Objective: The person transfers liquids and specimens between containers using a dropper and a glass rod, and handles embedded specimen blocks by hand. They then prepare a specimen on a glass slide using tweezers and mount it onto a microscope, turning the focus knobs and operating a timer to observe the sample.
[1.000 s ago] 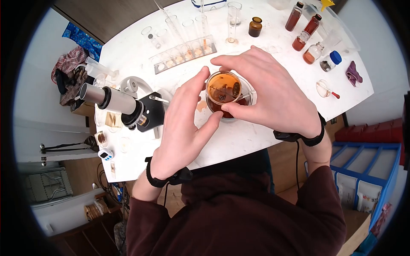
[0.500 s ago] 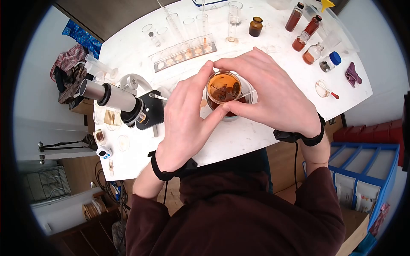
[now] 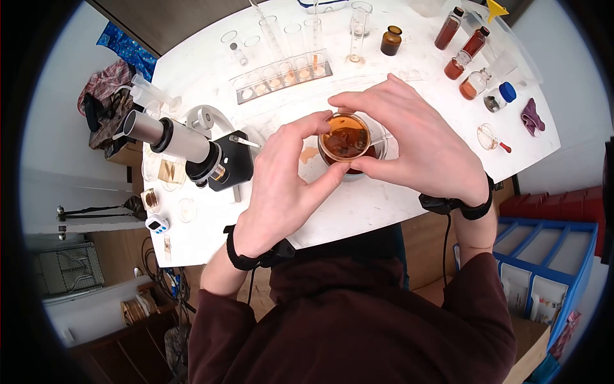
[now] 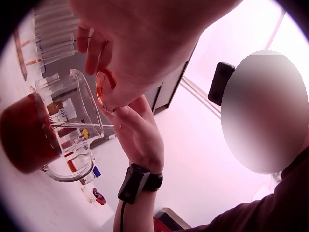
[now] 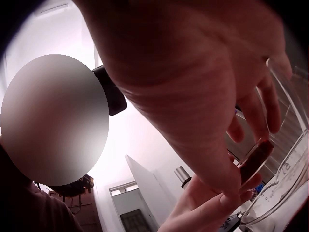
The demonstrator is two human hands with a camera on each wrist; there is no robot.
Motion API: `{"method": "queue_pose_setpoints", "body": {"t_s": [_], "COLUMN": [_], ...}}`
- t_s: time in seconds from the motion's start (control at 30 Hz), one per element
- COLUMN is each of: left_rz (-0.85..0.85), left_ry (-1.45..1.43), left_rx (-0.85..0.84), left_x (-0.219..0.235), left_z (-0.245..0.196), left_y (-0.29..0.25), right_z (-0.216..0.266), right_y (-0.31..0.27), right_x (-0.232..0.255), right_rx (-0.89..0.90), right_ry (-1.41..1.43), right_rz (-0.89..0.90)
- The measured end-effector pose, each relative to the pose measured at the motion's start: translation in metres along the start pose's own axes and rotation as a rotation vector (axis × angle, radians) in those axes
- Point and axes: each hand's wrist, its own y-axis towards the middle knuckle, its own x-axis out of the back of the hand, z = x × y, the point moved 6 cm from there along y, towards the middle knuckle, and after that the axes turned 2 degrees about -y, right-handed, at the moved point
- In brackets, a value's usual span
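Observation:
Both hands hold a shallow round petri dish [image 3: 345, 136] with amber liquid and dark pieces in it. My left hand [image 3: 281, 176] pinches its left edge, index finger over the rim and thumb at the near side. On the other side, my right hand [image 3: 416, 144] grips it between thumb and fingers. Beneath the dish stands a glass beaker with a handle [image 4: 84, 171], which holds dark red-brown liquid [image 4: 21, 130]. A thin clear rod [image 4: 79, 125] leans in it and sticks out past the rim. The dish partly covers the beaker in the head view.
A microscope [image 3: 185, 146] stands left of the hands. Behind are a test tube rack [image 3: 281, 83], a measuring cylinder [image 3: 355, 48] and a brown bottle [image 3: 391, 41]. Bottles of red liquid [image 3: 449, 29], a blue-capped jar [image 3: 501, 98] and a red-bulbed dropper [image 3: 504, 147] lie or stand right.
The left hand has closed in on the dish, and its index finger now lies over the left rim. The right hand keeps its grip. The dish's pieces have shifted inside it.

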Motion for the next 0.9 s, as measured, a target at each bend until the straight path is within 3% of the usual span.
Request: {"method": "queue_pose_setpoints", "body": {"t_s": [0.37, 0.43, 0.57, 0.67, 0.73, 0.9], "left_rz": [0.035, 0.03, 0.021, 0.04, 0.055, 0.079], "left_ry": [-0.037, 0.065, 0.037, 0.099, 0.152, 0.214], "left_rx": [-0.046, -0.097, -0.055, -0.064, -0.031, 0.024], "left_x": [0.003, 0.003, 0.003, 0.01, 0.013, 0.021], "left_z": [0.004, -0.001, -0.001, -0.007, -0.011, -0.018], "left_y": [-0.003, -0.002, -0.001, 0.001, 0.003, 0.008], "right_z": [0.001, 0.001, 0.0, -0.004, -0.016, -0.041], "right_y": [-0.002, -0.003, -0.005, -0.011, -0.019, -0.04], "right_x": [-0.001, -0.001, 0.0, 0.006, 0.017, 0.016], "right_rx": [0.013, 0.034, 0.012, 0.0, -0.121, -0.212], "right_ry": [0.043, 0.04, 0.064, 0.075, 0.1, 0.122], "right_rz": [0.049, 0.032, 0.069, 0.037, -0.049, -0.177]}}
